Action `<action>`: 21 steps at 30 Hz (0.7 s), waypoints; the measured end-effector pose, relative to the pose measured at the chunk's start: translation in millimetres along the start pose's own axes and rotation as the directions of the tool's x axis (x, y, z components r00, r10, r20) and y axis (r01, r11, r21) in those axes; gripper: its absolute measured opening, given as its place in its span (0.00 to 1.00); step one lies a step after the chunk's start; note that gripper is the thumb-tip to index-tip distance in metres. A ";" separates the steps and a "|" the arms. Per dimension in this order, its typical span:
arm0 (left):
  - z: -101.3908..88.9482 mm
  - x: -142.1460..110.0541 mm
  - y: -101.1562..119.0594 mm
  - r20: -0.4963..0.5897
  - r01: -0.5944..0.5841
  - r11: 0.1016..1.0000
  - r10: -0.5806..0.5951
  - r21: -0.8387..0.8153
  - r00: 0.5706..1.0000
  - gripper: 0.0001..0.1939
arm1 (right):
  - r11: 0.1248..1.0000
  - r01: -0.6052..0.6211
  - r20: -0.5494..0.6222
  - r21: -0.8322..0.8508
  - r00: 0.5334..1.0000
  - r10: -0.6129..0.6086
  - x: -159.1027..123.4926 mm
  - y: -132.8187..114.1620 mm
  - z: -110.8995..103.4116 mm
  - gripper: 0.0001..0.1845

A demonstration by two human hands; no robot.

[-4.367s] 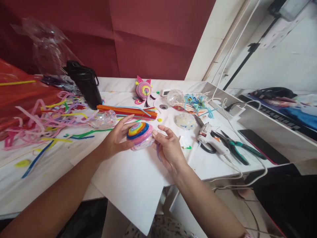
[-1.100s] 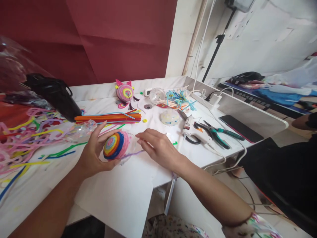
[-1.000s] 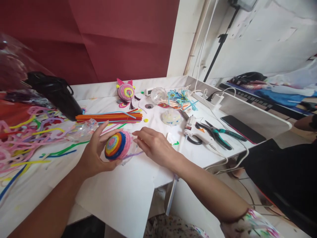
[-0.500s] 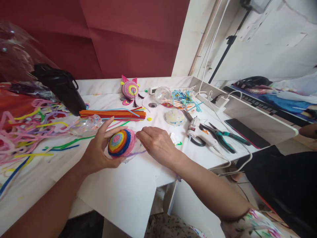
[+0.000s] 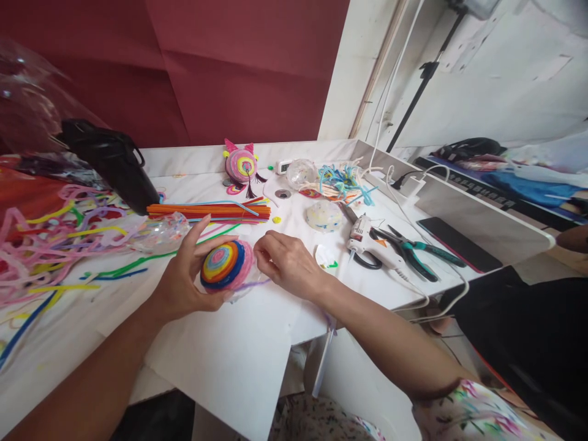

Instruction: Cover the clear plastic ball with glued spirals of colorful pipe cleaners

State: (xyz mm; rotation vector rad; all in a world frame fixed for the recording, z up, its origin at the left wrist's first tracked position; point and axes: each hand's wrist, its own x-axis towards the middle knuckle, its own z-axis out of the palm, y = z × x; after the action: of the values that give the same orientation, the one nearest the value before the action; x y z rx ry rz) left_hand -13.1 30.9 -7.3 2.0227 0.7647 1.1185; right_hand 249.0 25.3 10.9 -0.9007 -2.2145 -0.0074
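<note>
My left hand [image 5: 186, 278] curls around a clear plastic ball [image 5: 241, 293] whose left half is covered in coiled pipe cleaners [image 5: 224, 264]: pink, light blue, yellow, orange, dark blue, then pink. A purple pipe cleaner [image 5: 250, 284] trails from the ball's lower right and passes beneath my right hand [image 5: 289, 260]. The fingers of that hand are pinched together against the ball's right side; what lies between their tips is hidden. Below both hands is a white board [image 5: 225, 361].
Orange pipe cleaners [image 5: 202, 211] lie in a bundle behind the ball, with loose strands [image 5: 41, 245] to the left. A finished pink ornament [image 5: 242, 164] stands at the back. To the right are a glue gun [image 5: 362, 236], pliers [image 5: 416, 254], a clear dome [image 5: 324, 216] and a phone [image 5: 452, 242].
My right hand has shifted slightly, its fingers curling closer by the ball. A bit of purple strand now shows at the table edge under my right forearm. The left hand keeps its hold.
</note>
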 end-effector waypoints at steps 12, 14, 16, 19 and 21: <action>0.5 2.4 2.8 -0.029 -0.029 0.997 0.027 -0.069 0.999 0.66 | 0.898 -0.219 -0.097 0.381 0.957 0.274 2.4 -8.8 7.2 0.05; -0.4 3.1 1.8 -0.036 -0.043 0.997 0.041 -0.064 0.998 0.66 | 0.822 -0.290 -0.068 0.490 0.927 0.368 4.0 -6.5 3.9 0.04; -0.7 3.5 2.1 -0.058 -0.051 0.996 0.046 -0.075 0.997 0.66 | 0.723 -0.362 0.008 0.588 0.896 0.443 5.3 -2.2 -0.1 0.04; 0.3 3.2 4.4 -0.085 -0.047 0.993 0.038 -0.107 0.996 0.65 | 0.622 -0.415 0.113 0.664 0.878 0.465 5.4 3.0 -6.0 0.04; 1.1 2.5 5.8 -0.075 -0.032 0.993 0.024 -0.113 0.997 0.65 | 0.594 -0.414 0.156 0.690 0.886 0.436 4.5 3.4 -9.2 0.08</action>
State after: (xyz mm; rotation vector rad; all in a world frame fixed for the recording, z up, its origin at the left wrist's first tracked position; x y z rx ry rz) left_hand -10.1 29.1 -2.0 1.9114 0.6952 1.2309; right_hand 254.7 28.2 19.6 -0.9235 -1.6668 1.0014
